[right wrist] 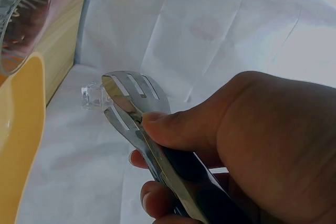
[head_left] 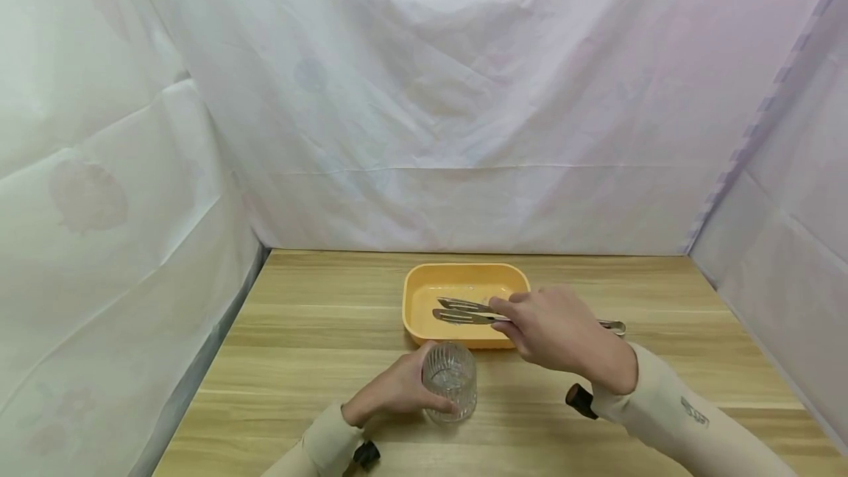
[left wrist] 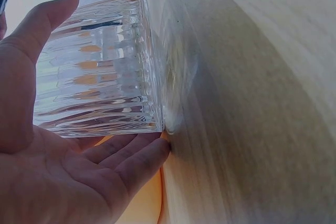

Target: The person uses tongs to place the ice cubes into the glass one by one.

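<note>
My left hand [head_left: 404, 383] holds a clear ribbed glass [head_left: 457, 374], which stands on the table in front of the tray. In the left wrist view the thumb lies along one side of the glass [left wrist: 100, 77] and the fingers along the other, near its base. My right hand [head_left: 556, 326] grips metal tongs [head_left: 464, 315] with slotted ends over a yellow tray [head_left: 411, 304]. A small clear cube [right wrist: 92, 96], like ice, shows at the tips of the tongs in the right wrist view. The thumb presses on the upper arm of the tongs.
Small clear pieces [head_left: 471, 288] lie in the tray. The wooden table [head_left: 318, 330] reaches back to a white cloth [head_left: 464, 131], with more cloth hanging at the left and right. Dark wrist straps [head_left: 581, 401] show below both sleeves.
</note>
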